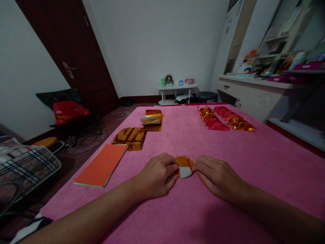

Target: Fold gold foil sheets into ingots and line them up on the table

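Note:
A small piece of gold foil paper [185, 162], partly folded, lies at the middle of the pink-covered table [175, 213]. Its pale backing shows as a patch on the near side. My left hand [161, 176] pinches its left edge, and my right hand [218, 174] pinches the right edge, both low over the cloth. The fingertips of both hands partly cover the foil's sides. Left of my left hand are an orange paper stack [103, 165] and creased gold foil sheets [130, 137].
More gold foil [153, 120], partly curled, sits behind the sheets. Folded red and gold foil pieces [214, 120] lie in rows at the far right of the table. Beyond stand a white side table [176, 87], a black stool [206, 96] and a cabinet [254, 95]; a chair with a red bag [69, 112] is left.

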A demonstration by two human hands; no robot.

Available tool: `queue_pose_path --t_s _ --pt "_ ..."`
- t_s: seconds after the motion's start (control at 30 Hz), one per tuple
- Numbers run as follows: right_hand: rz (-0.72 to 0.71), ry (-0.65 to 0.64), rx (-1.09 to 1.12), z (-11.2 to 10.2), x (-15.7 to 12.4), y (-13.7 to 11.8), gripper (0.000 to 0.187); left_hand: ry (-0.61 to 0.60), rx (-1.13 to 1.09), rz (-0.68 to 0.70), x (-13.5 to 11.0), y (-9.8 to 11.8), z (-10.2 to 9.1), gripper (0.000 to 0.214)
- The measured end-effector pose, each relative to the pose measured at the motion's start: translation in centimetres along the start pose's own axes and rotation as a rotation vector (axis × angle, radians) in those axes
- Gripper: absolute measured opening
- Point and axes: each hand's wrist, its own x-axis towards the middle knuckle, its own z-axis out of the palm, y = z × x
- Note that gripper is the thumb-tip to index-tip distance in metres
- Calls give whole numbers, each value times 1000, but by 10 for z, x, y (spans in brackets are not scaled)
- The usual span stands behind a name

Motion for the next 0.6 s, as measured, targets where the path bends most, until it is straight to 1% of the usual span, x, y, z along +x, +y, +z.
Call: queue_pose_path --t_s 0.17,0.27,0.33,0.47,0.6 --pt "56 3 29 -1 2 0 18 49 -26 -30 -2 3 3 25" --pt "65 11 46 -2 4 0 19 78 -20 -43 -2 3 8 24" --pt "96 17 65 -2 6 0 19 100 -29 -55 -2 1 11 23" --pt "226 20 155 -1 10 1 15 158 -114 -98 0 -3 17 20" --pt "380 29 269 0 15 1 14 205 -227 -179 4 -6 17 19"
